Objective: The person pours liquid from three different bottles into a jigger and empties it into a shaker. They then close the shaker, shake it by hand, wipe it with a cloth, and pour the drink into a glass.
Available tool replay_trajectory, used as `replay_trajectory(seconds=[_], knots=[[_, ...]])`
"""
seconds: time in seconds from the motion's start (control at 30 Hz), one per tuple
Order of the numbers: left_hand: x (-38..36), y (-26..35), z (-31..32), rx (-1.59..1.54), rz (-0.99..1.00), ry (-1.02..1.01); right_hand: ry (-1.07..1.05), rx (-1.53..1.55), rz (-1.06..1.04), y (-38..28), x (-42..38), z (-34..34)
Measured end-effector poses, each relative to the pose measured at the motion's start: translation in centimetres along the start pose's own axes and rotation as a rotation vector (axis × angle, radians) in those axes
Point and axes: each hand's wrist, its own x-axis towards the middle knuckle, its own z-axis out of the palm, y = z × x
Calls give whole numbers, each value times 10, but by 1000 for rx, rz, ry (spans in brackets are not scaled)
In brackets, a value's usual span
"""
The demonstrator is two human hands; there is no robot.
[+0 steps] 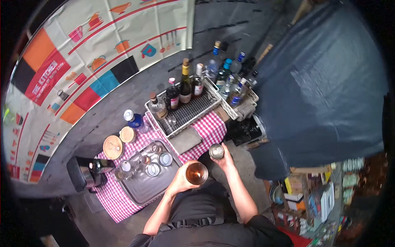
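Observation:
My left hand (pixel 179 179) is wrapped round a shaker cup (pixel 196 173) with amber liquid inside, seen from above at my chest. My right hand (pixel 226 159) grips a silver shaker strainer top (pixel 216 151) with small holes in its end. The cup and the strainer top are held apart, side by side. Left of my hands, a grey tray (pixel 138 191) carries several glasses and jars, among them a clear glass (pixel 152 169) and another glass (pixel 165 159) nearest my left hand.
A wire basket (pixel 181 128) holds several bottles; a second basket (pixel 236 113) beside it holds more. On the checked cloth (pixel 119 208) stand a blue bottle (pixel 133 120) and wooden-lidded jars (pixel 113 147). A black machine (pixel 84 173) stands left. Dark sheeting (pixel 321 90) hangs right.

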Motion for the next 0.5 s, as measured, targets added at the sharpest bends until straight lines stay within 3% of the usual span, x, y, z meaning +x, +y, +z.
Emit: replay_trajectory(seconds=[0.17,0.23,0.33,0.4,0.5], knots=[[4,-4,9,61,-3,236,69,-239,-18,-10,118,19],[7,-7,15,107,6,342,203,-448,-188,-13,154,28],[15,-12,27,78,-10,477,138,-463,-198,-19,177,38],[19,-15,34,53,-31,553,-83,-543,-54,-31,185,29],[27,-12,42,27,-27,645,-130,-643,-37,-48,149,48]])
